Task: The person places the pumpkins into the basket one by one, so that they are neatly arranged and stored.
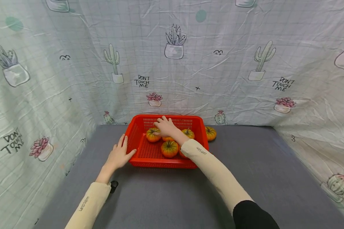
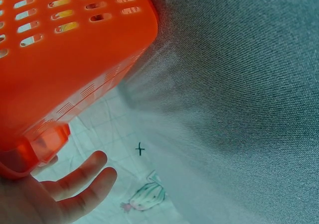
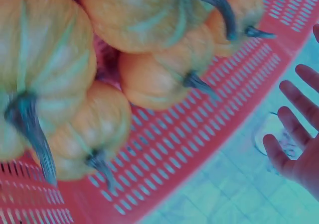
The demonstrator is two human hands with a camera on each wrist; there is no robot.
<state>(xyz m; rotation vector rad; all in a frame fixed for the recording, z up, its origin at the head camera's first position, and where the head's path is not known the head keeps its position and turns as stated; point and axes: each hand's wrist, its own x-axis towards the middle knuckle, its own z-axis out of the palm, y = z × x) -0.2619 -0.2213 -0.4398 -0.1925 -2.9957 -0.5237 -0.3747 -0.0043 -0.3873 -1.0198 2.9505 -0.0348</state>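
A red plastic basket [image 1: 163, 163] with slotted walls holds several small orange pumpkins [image 1: 169, 149] with green stripes. At its left side, my left hand [image 1: 118, 156] touches the rim, the thumb lying over the edge. In the left wrist view its fingers [image 2: 84, 176] stretch loosely past the basket's outer side, fairly straight. My right hand [image 1: 167, 128] is over the back part of the basket with its fingers spread, holding nothing, near the back left pumpkin [image 1: 153, 135]. In the right wrist view the spread fingers [image 3: 299, 99] appear apart from the pumpkins. My right forearm hides part of the basket.
Another pumpkin [image 1: 210, 133] sits on the grey table [image 1: 172, 197] just outside the basket's right wall. Behind and at both sides hangs a pale cloth [image 1: 195, 70] printed with cacti. A small dark object [image 1: 113, 186] shows beside my left wrist.
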